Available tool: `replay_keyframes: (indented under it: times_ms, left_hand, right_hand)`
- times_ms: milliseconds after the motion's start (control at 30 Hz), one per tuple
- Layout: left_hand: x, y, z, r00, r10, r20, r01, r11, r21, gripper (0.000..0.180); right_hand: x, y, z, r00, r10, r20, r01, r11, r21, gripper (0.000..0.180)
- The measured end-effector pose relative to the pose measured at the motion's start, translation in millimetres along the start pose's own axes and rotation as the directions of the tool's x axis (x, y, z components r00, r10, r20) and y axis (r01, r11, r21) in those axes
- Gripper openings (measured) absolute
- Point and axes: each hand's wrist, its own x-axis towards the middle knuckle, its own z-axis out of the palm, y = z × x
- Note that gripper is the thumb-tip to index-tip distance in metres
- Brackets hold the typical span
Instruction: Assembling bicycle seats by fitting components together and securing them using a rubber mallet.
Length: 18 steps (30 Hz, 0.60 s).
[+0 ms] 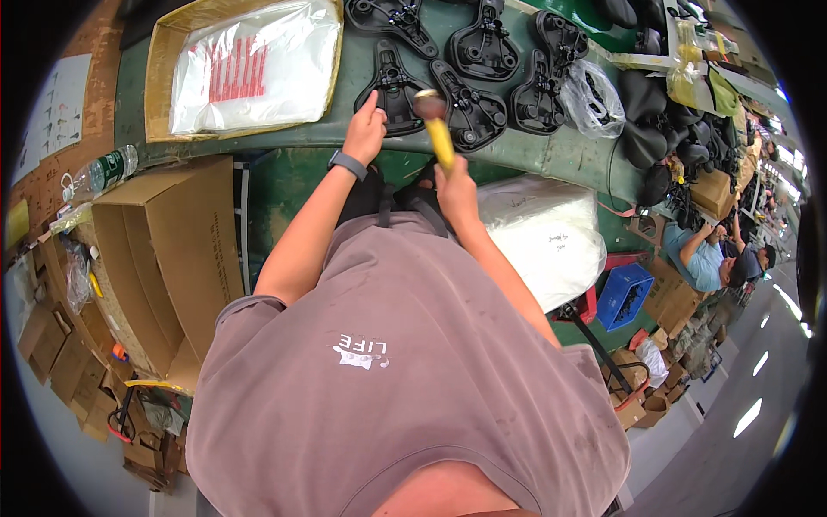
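Observation:
In my right hand (457,188) is a hammer (443,142) with a yellow handle and a dark, rounded head. The fingers wrap round the handle, and the head is raised near the table's front edge. My left hand (366,129) is at the near left corner of a black bicycle saddle (392,86), which lies underside up with its narrow end pointing away. Its index finger stretches along the saddle's side while the other fingers curl at the edge. Close by on the right lies another upturned saddle (469,108), partly behind the hammer head.
Several more upturned saddles (484,47) lie on the green table (301,148). A shallow carton (159,86) with plastic-wrapped contents stands left, a clear plastic bag (593,99) right. Below are a tall cardboard box (194,250), a white wrapped bundle (547,237) and a blue crate (624,295). Co-workers sit far right.

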Motion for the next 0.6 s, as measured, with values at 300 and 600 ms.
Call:
replay_keyframes:
  times_ms: [300,600]
  left_hand:
    - [-11,-27,-44,0.990,0.137,-0.035,-0.129,0.977,0.170,0.020]
    - [7,-37,-30,0.901,0.431,-0.040,-0.388,0.846,0.367,0.021]
  right_hand:
    - [15,-39,-20,0.987,0.017,-0.157,0.017,0.977,0.214,0.041]
    - [-28,-36,12,0.988,0.150,0.032,-0.150,0.903,0.402,0.035]
